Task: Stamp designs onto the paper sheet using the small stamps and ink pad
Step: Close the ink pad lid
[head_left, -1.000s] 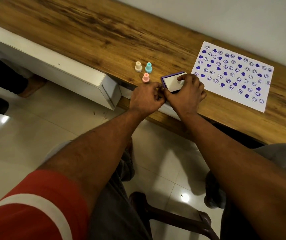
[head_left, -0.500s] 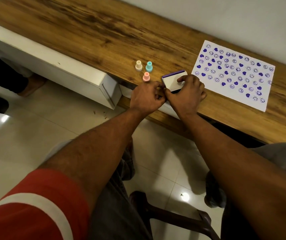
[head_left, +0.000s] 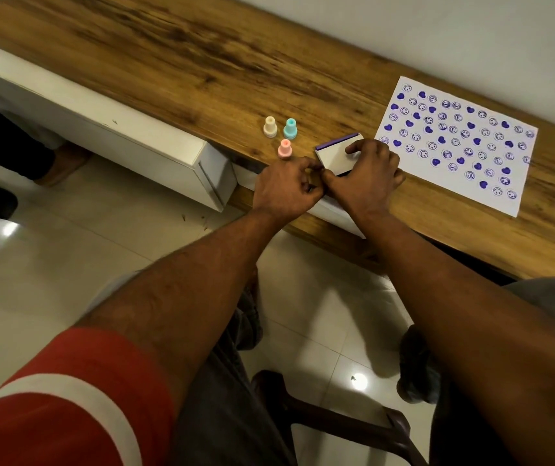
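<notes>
The ink pad, a small purple-edged case with a white lid, lies near the front edge of the wooden table. My right hand covers its near side, fingers pressing on the lid. My left hand pinches the case's near left corner. Three small stamps stand just left of the pad: cream, teal and pink. The paper sheet lies to the right, filled with purple hearts and smiley faces.
A white drawer unit runs under the table's left part. A wall rises behind the table. Below are a tiled floor, my lap and a dark wooden chair frame.
The lid of the ink pad has tilted down closer to flat under my right fingers. Both hands stay at the case.
</notes>
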Action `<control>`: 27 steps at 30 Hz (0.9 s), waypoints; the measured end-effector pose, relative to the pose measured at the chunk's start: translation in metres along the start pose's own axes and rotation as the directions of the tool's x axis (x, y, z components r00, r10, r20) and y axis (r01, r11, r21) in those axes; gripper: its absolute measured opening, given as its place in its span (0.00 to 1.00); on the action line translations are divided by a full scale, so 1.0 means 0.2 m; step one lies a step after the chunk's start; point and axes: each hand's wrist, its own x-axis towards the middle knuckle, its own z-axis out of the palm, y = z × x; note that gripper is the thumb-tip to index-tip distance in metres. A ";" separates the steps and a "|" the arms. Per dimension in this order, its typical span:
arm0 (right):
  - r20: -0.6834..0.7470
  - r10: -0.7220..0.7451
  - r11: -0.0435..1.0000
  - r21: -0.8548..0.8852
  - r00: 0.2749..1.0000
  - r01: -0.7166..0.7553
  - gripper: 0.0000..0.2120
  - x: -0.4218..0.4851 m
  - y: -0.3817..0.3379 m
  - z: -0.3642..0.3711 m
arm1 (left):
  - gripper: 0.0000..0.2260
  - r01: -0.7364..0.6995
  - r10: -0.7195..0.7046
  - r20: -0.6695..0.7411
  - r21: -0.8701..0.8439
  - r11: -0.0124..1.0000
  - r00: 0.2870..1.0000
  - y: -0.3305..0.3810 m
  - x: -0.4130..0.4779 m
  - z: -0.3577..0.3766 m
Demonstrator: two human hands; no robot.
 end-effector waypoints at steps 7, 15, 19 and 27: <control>0.062 -0.018 1.000 0.022 0.998 0.016 0.34 0.01 0.01 -0.02 | 0.38 0.007 -0.007 0.002 -0.006 1.000 1.000 0.02 0.04 0.00; 0.118 -0.052 0.997 0.062 0.992 0.045 0.32 0.03 0.05 -0.06 | 0.35 -0.015 0.018 -0.018 0.141 0.990 1.000 0.07 0.08 0.05; 0.139 -0.044 0.998 0.042 0.989 0.039 0.33 0.04 0.05 -0.07 | 0.32 0.015 -0.010 -0.042 0.136 0.991 0.999 0.07 0.09 0.07; 0.239 -0.035 0.999 0.033 0.970 0.028 0.34 0.07 0.06 -0.10 | 0.35 0.038 -0.035 -0.032 0.107 0.994 0.999 0.08 0.08 0.08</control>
